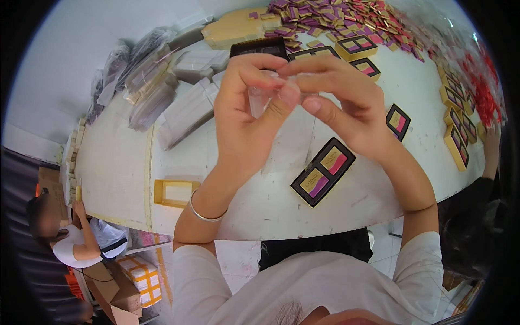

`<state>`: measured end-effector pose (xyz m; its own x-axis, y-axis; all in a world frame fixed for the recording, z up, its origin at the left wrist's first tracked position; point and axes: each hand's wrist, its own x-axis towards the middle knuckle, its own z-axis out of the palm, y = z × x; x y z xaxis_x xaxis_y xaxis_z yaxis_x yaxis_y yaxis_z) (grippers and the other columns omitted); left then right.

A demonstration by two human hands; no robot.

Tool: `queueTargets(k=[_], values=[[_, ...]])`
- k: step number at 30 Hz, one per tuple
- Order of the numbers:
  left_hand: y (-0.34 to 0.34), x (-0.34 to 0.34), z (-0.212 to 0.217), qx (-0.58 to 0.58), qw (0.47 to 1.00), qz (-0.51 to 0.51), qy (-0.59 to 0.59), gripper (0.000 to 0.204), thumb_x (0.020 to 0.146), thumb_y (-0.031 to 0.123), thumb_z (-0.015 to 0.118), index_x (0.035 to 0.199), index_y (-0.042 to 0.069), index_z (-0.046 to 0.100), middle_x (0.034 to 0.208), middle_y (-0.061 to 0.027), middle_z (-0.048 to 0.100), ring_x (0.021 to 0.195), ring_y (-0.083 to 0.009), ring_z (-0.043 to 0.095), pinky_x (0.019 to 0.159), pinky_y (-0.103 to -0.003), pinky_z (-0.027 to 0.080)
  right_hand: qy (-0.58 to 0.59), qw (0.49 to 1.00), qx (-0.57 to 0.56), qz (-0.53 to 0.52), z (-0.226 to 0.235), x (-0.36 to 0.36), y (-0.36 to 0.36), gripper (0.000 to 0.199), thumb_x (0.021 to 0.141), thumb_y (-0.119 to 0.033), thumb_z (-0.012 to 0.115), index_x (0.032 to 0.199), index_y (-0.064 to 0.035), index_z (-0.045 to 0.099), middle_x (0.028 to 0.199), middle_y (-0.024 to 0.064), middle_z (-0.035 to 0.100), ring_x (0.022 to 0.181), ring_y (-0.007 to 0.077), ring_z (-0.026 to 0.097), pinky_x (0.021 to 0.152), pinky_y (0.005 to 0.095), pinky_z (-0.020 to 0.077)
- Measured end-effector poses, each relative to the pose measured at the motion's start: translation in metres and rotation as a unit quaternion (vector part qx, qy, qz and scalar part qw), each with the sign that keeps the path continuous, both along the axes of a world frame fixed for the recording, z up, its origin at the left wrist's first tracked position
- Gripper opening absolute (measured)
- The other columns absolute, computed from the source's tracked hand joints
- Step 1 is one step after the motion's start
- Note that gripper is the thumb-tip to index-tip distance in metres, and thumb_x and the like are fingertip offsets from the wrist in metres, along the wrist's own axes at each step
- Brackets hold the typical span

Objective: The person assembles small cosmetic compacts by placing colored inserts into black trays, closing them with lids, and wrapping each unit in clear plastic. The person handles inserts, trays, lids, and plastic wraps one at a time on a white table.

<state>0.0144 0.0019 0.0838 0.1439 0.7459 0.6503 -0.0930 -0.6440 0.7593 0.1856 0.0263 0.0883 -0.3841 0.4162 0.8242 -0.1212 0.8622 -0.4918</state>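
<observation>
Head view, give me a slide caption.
Left hand and right hand meet at clear plastic above a white table holding black trays.

Left fingers and right fingers hold clear plastic.

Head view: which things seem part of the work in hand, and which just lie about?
Likely in use:
- clear plastic piece between the fingers
- black tray
- open gold box
- clear plastic stacks

Likely just lying about:
- open cardboard carton
- taped white parcel

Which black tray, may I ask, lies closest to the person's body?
The tray below the right hand in the picture; the others lie farther back or farther right.
</observation>
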Motion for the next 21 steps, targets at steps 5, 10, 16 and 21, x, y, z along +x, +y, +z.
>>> queueTargets(k=[5,10,16,21], values=[[-0.002,0.001,0.013,-0.217,0.967,-0.136,-0.010,0.079,0.082,0.060,0.054,0.136,0.011,0.024,0.124,-0.0218,0.046,0.110,-0.0346,0.054,0.090,-0.045,0.045,0.109,0.968,-0.223,0.042,0.015,0.017,0.001,0.028,0.095,-0.015,0.049,0.114,0.0026,0.058,0.109,0.0115,0.062,0.093,0.0170,0.060,0.078,0.0263,0.0471],[0.002,0.000,0.012,-0.324,0.893,-0.313,0.010,0.097,0.081,0.070,0.043,0.145,0.005,0.009,0.123,-0.0266,0.046,0.094,-0.0375,0.061,0.084,-0.049,0.048,0.026,0.968,-0.238,-0.076,0.006,0.006,-0.001,0.028,0.092,-0.016,0.056,0.119,-0.0064,0.057,0.112,0.0041,0.061,0.100,0.0145,0.059,0.078,0.0282,0.0506],[0.018,-0.014,0.005,-0.328,0.921,-0.159,-0.138,0.083,0.087,0.056,0.051,0.137,-0.002,0.019,0.111,-0.0198,0.055,0.096,-0.0328,0.060,0.086,-0.045,0.049,-0.077,0.989,0.017,-0.121,0.019,0.025,-0.006,0.058,0.082,-0.034,0.065,0.130,-0.0056,0.047,0.132,0.0113,0.048,0.122,0.0246,0.045,0.099,0.0376,0.0372],[0.018,-0.012,0.000,-0.349,0.906,-0.159,-0.179,0.084,0.086,0.055,0.054,0.135,-0.002,0.018,0.116,-0.0235,0.051,0.097,-0.0356,0.059,0.089,-0.048,0.048,-0.220,0.955,0.107,-0.168,0.005,0.015,-0.029,0.056,0.079,-0.016,0.069,0.129,-0.0037,0.048,0.133,0.0153,0.046,0.122,0.0321,0.046,0.097,0.0373,0.0390]])
